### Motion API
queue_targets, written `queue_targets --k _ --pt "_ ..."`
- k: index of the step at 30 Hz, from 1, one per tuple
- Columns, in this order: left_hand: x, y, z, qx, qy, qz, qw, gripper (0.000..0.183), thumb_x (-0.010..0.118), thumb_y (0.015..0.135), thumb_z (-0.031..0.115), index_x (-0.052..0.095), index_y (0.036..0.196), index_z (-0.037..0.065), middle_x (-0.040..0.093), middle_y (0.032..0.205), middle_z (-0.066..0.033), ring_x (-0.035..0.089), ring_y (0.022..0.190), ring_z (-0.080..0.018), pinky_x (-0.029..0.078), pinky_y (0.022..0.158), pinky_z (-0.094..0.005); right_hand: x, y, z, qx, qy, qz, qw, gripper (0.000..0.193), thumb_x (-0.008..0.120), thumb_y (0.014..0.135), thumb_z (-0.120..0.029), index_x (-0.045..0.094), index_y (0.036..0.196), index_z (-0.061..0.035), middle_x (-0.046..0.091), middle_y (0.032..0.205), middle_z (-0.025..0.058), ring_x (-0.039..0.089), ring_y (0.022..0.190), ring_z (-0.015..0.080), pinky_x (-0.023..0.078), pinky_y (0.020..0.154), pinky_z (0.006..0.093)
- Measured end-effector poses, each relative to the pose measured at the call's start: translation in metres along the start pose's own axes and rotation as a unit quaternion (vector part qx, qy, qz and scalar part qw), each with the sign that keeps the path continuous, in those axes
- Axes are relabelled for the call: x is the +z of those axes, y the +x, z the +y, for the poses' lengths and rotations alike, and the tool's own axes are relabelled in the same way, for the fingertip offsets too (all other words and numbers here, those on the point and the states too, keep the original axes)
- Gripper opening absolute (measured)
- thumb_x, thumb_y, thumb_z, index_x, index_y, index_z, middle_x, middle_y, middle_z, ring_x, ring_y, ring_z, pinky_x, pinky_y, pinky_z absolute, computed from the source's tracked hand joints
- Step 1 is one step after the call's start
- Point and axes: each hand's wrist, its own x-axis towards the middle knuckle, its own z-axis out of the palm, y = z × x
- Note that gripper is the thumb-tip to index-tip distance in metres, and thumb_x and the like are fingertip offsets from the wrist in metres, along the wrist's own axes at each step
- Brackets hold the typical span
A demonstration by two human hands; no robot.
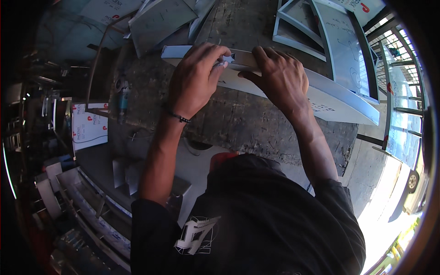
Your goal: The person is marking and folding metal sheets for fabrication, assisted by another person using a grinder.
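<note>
A long, pale metal panel with folded edges [346,98] stands tilted on the workbench, slanting from upper left to lower right. My left hand [197,75] is closed at the panel's top edge, thumb and fingers pinching a small whitish, film-like piece [228,58] whose exact kind is unclear. To its right, my right hand [283,75] grips the same panel, with its fingers over the top edge and its thumb on the near side. A dark beaded bracelet circles my left wrist.
The dark, worn workbench [238,121] carries a teal power tool [123,98] at its left. Metal sheets [160,27] lie beyond on the left, and framed metal trays [341,46] at the far right. Long metal channels [91,206] lie below left. A film-covered sheet [89,126] stands beside the bench.
</note>
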Motion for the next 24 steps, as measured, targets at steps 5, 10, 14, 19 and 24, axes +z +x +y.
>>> queue_targets --k 5,10,14,19,24 --pt "-0.011 0.027 -0.006 0.080 0.143 -0.092 0.982 0.020 0.070 0.092 0.004 0.062 0.111 0.003 0.069 0.098 -0.0131 0.068 0.096 -0.0365 0.054 0.082 -0.0470 0.004 0.003 0.006 0.004 0.008 -0.007 1.000 0.050 0.082 0.085 -0.042 0.065 0.110 -0.0028 0.073 0.098 0.0141 0.075 0.098 0.0305 0.057 0.083 0.0426" --pt "-0.013 0.043 0.004 0.033 0.140 -0.128 0.981 0.014 0.069 0.094 0.005 0.062 0.104 0.000 0.069 0.097 -0.0168 0.068 0.093 -0.0396 0.054 0.079 -0.0474 0.000 0.004 0.005 -0.004 0.008 -0.011 1.000 0.051 0.082 0.086 -0.043 0.066 0.111 -0.0009 0.074 0.099 0.0140 0.075 0.097 0.0307 0.056 0.088 0.0414" --pt "-0.012 0.051 0.019 -0.009 0.213 -0.178 0.961 0.016 0.069 0.094 0.011 0.063 0.099 -0.003 0.071 0.096 -0.0215 0.068 0.094 -0.0432 0.053 0.080 -0.0497 0.004 0.003 0.005 0.001 0.022 0.000 1.000 0.051 0.081 0.086 -0.042 0.066 0.111 -0.0009 0.074 0.099 0.0142 0.075 0.096 0.0311 0.056 0.087 0.0406" --pt "-0.005 0.060 0.030 -0.035 0.294 -0.227 0.928 0.022 0.071 0.091 0.018 0.065 0.094 -0.004 0.070 0.090 -0.0246 0.068 0.092 -0.0455 0.052 0.081 -0.0538 0.005 0.003 0.004 -0.001 0.012 0.012 1.000 0.047 0.080 0.086 -0.041 0.066 0.108 -0.0020 0.074 0.097 0.0133 0.075 0.093 0.0299 0.056 0.084 0.0401" --pt "0.004 0.077 0.035 -0.023 0.335 -0.258 0.906 0.023 0.072 0.089 0.018 0.067 0.090 -0.004 0.070 0.086 -0.0261 0.068 0.090 -0.0465 0.053 0.080 -0.0546 0.003 0.001 0.005 -0.003 0.014 0.018 1.000 0.044 0.081 0.086 -0.040 0.067 0.105 -0.0033 0.074 0.096 0.0123 0.075 0.093 0.0287 0.056 0.083 0.0391"
